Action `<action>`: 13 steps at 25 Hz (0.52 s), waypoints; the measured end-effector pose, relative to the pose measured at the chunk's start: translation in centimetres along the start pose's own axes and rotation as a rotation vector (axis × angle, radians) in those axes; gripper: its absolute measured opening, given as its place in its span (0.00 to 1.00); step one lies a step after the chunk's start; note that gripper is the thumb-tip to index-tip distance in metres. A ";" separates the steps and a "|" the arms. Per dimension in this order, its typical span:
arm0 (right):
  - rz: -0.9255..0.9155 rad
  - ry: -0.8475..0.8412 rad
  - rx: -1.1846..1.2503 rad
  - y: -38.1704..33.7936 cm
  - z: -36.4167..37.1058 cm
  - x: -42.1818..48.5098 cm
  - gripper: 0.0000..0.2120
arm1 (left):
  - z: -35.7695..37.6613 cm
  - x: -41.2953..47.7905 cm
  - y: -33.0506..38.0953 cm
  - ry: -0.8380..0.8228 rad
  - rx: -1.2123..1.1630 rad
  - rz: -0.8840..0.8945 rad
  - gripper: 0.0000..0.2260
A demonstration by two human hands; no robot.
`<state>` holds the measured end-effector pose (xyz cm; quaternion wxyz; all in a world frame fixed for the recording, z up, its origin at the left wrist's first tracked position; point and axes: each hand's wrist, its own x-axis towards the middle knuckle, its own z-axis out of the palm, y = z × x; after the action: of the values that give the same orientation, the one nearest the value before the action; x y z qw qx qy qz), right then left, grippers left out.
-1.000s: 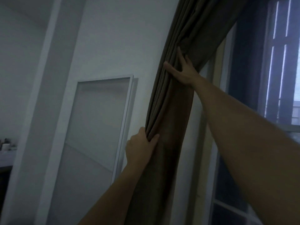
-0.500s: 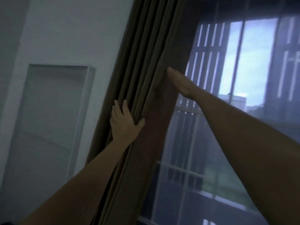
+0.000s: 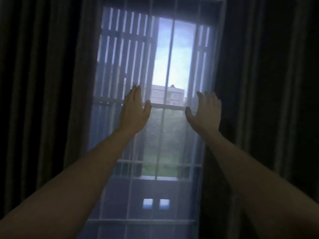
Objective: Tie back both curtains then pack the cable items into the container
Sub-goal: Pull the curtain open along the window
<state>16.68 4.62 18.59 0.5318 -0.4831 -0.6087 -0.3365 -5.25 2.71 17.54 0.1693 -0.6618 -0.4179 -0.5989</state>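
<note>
While both arms reach up toward the window (image 3: 172, 54), I note the left hand (image 3: 133, 109): fingers straight and close together, thumb out, gripping nothing. Right hand (image 3: 205, 111): fingers loosely spread, also free. Left curtain (image 3: 43, 100) hangs in dark folds, inner edge near the left hand but apart from it. Right curtain (image 3: 267, 100) hangs likewise, inner edge just beside the right hand's outer side. Both hands sit in the bright gap between the two edges. Whether the palms touch the glass, I cannot tell.
</note>
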 end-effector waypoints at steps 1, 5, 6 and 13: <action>0.061 0.011 -0.079 1.9 -0.1 -1.1 0.31 | 2.1 0.5 1.3 -0.010 -0.049 0.005 0.28; 0.266 -0.056 -0.253 7.9 1.9 -5.3 0.44 | 10.5 2.2 5.4 -0.058 -0.178 0.038 0.27; 0.314 -0.052 -0.276 9.2 2.8 -6.1 0.48 | 12.8 2.6 6.2 -0.079 -0.207 0.053 0.28; 0.547 0.048 -0.369 17.6 6.7 -8.7 0.58 | 27.5 5.9 11.9 -0.167 -0.375 0.233 0.35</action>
<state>30.94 14.22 6.90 0.5201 -0.7089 -0.3725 -0.2970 21.28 17.66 20.12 0.0763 -0.7728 -0.2327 -0.5855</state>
